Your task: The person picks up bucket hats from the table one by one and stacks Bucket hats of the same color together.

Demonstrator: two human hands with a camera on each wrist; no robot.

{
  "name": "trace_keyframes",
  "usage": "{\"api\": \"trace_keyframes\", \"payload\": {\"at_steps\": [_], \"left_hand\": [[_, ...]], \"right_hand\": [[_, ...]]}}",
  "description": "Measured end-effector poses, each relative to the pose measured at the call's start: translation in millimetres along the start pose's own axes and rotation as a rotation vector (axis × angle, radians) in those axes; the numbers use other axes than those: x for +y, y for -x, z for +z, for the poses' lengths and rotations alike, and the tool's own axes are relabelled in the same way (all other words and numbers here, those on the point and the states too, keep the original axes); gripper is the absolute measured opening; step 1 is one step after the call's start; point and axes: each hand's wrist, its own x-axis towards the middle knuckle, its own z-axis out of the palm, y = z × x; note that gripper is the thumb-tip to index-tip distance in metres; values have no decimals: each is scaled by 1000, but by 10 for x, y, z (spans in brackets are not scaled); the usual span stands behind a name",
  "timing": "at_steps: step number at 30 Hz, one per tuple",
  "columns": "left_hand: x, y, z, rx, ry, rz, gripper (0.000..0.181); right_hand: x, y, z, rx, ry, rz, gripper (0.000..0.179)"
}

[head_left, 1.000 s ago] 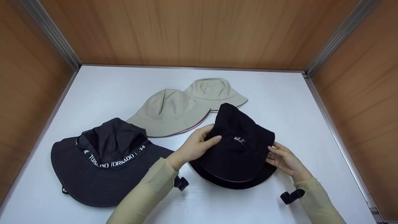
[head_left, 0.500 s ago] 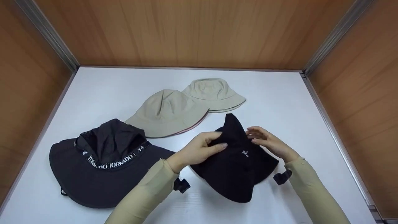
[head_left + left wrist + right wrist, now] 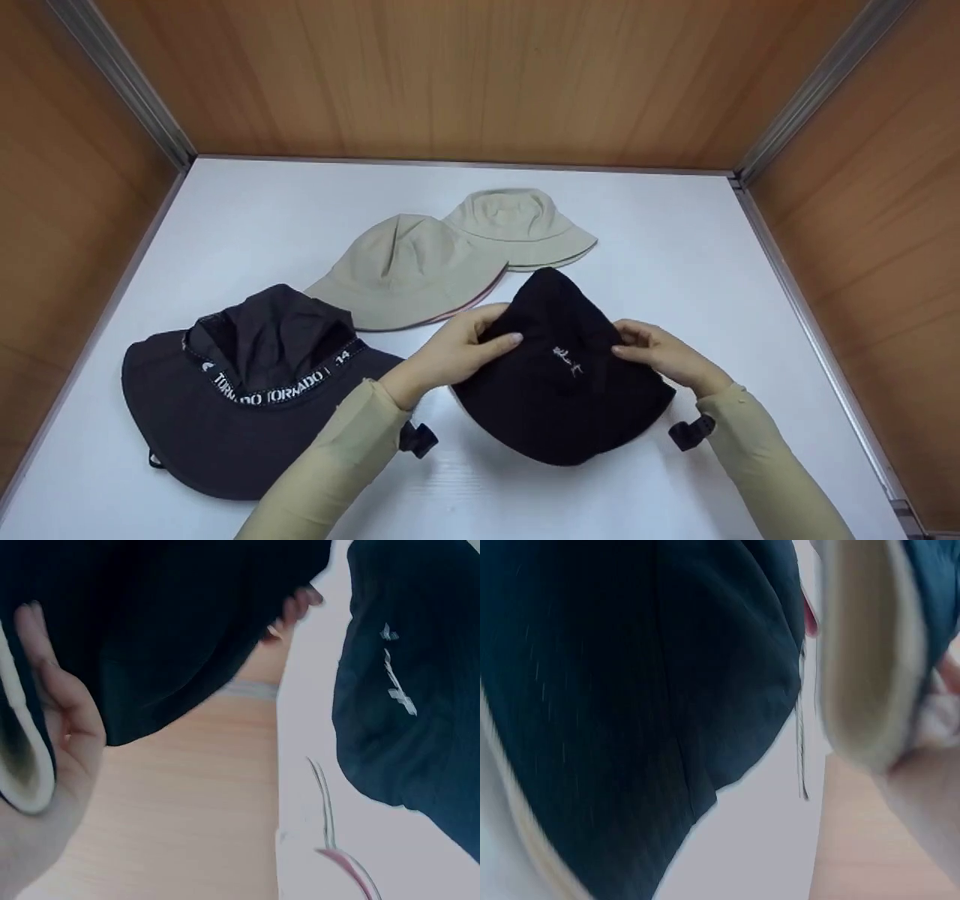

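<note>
A black bucket hat with small pale embroidery on its front is held between both hands in the head view, crown pointing away and brim towards the wearer. My left hand grips its left side, thumb on the outer face and the other fingers behind the cloth. On the right side, my right hand pinches the fabric between thumb and fingers. The left wrist view shows the left hand against dark cloth. In the right wrist view the black hat fills much of the picture, the hand mostly hidden.
A dark wide-brimmed hat with a lettered inner band lies at the left, partly under the left forearm. Behind are a beige hat with red edging and a paler bucket hat, overlapping. Wooden panels enclose the white table.
The black hat has turned and its brim has spread down and outward. My right hand let go, moved up along its side, and now pinches it higher. The left hand kept its grip.
</note>
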Motion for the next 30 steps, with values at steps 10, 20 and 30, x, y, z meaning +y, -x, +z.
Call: {"api": "trace_keyframes", "payload": {"at_steps": [10,20,30], "left_hand": [[-446,-67,-30,-69,-130,-269,63],[-720,-97,139,-21,-338,-438,59],[-901,-87,235,58,-417,-487,53]], "right_hand": [[36,322,-171,122,204,167,44],[207,268,-96,147,270,226,38],[410,178,-69,192,259,282,34]]}}
